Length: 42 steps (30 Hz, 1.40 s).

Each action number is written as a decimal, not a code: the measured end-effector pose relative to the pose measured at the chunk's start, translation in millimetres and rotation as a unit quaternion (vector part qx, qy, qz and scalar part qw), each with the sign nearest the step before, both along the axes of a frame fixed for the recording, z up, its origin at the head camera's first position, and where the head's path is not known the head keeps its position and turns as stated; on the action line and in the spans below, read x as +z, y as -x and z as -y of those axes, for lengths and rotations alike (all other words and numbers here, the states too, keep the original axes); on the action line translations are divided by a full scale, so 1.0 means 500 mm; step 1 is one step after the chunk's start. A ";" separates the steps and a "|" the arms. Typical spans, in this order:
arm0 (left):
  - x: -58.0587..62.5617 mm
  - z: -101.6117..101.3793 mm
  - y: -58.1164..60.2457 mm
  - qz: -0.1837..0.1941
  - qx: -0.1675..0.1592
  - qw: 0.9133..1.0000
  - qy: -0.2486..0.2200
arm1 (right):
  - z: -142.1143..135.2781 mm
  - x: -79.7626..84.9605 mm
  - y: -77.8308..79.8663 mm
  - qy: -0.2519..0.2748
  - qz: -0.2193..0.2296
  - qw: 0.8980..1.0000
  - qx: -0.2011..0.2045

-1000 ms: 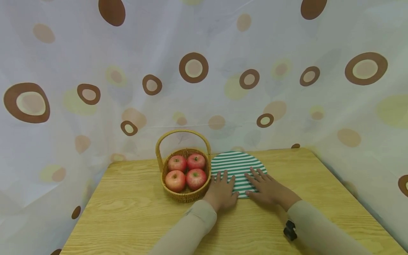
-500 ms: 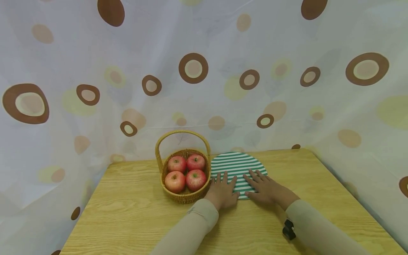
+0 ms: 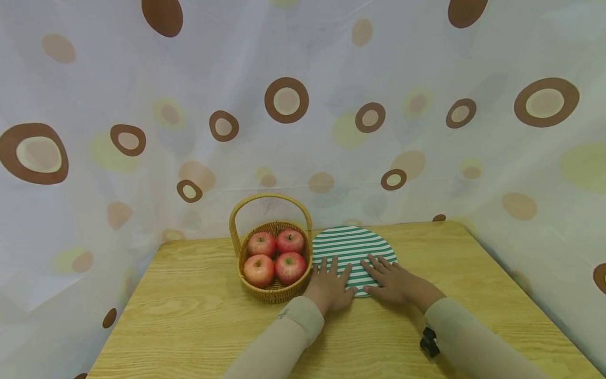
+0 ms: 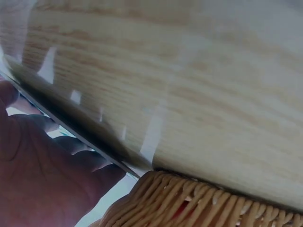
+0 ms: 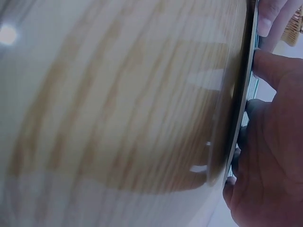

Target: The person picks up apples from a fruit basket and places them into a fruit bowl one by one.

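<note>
A round placemat (image 3: 350, 243) with green and white stripes lies on the table, right beside a wicker basket (image 3: 272, 296). On its near left part rest the spread fingers of my left hand (image 3: 330, 289), close to the basket. My right hand (image 3: 395, 284) touches its near right part, fingers also spread. Both thumbs point toward each other near the front rim. In the left wrist view, the left hand (image 4: 42, 163) meets the thin mat edge, with the basket (image 4: 199, 201) near the fingers. The right wrist view has the right hand (image 5: 267, 146) along the mat's edge (image 5: 243, 99).
Several red apples (image 3: 290, 267) sit inside the basket, whose arched handle (image 3: 270, 196) stands upright. Underneath is a wood-grain table (image 3: 189, 316). A white curtain (image 3: 322, 147) with brown and yellow spots closes off the back and both sides. A small black object (image 3: 429, 341) is at the right sleeve.
</note>
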<state>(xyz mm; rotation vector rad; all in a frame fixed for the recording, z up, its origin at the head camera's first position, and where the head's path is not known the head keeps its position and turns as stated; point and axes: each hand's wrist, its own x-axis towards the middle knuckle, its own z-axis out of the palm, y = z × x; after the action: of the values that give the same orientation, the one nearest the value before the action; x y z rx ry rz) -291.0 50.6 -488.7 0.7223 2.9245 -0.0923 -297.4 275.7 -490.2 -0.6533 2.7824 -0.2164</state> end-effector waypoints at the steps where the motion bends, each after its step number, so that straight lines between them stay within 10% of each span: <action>1: 0.000 0.000 -0.001 0.001 0.000 1.000 0.002 | 0.000 0.001 -0.001 -0.001 0.001 1.000 0.001; 42: 0.012 0.000 -0.052 0.028 -0.002 0.999 -0.031 | -0.009 0.012 -0.054 0.019 0.028 0.999 0.005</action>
<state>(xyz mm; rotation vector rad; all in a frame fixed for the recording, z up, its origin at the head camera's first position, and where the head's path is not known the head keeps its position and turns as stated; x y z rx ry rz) -265.1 50.8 -482.5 0.7271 2.8845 0.0171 -270.3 280.2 -484.1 -0.6609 2.7268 -0.2817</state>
